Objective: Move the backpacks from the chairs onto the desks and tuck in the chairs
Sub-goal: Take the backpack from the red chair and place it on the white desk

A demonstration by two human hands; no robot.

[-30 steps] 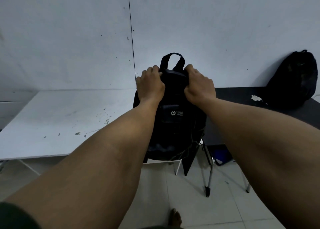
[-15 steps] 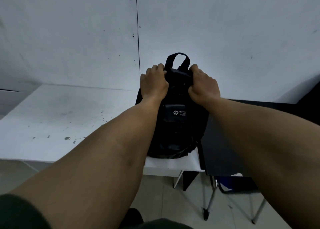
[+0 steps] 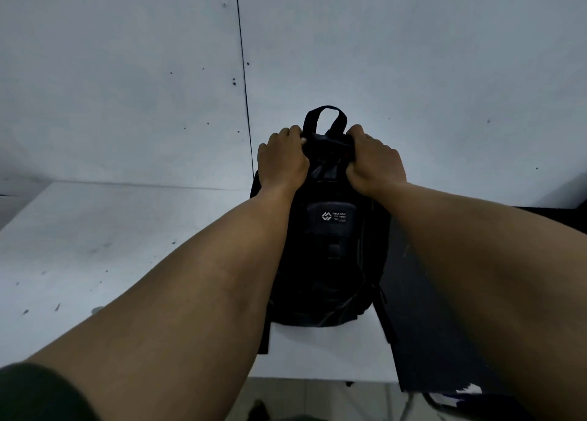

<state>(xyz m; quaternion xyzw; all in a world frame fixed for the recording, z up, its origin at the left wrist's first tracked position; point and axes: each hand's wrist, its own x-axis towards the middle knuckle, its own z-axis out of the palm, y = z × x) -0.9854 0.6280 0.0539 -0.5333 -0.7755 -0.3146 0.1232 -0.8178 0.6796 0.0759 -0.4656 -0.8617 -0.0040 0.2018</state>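
A black backpack [image 3: 324, 261] with a small white logo stands upright on the right end of a white desk [image 3: 95, 245], against the wall. My left hand [image 3: 281, 160] grips its top on the left side and my right hand [image 3: 376, 163] grips the top on the right. Its carry loop sticks up between my hands. A strap hangs over the desk's front edge. A chair's metal legs [image 3: 413, 404] show at the bottom right, mostly hidden by my right arm.
A black desk [image 3: 422, 309] adjoins the white one on the right. A grey wall [image 3: 413, 55] rises directly behind both desks. Tiled floor shows below the desk's front edge.
The backpack has come up from chair height onto the white desk and farther back toward the wall. I have stepped closer, and the second backpack on the black desk has left the view.
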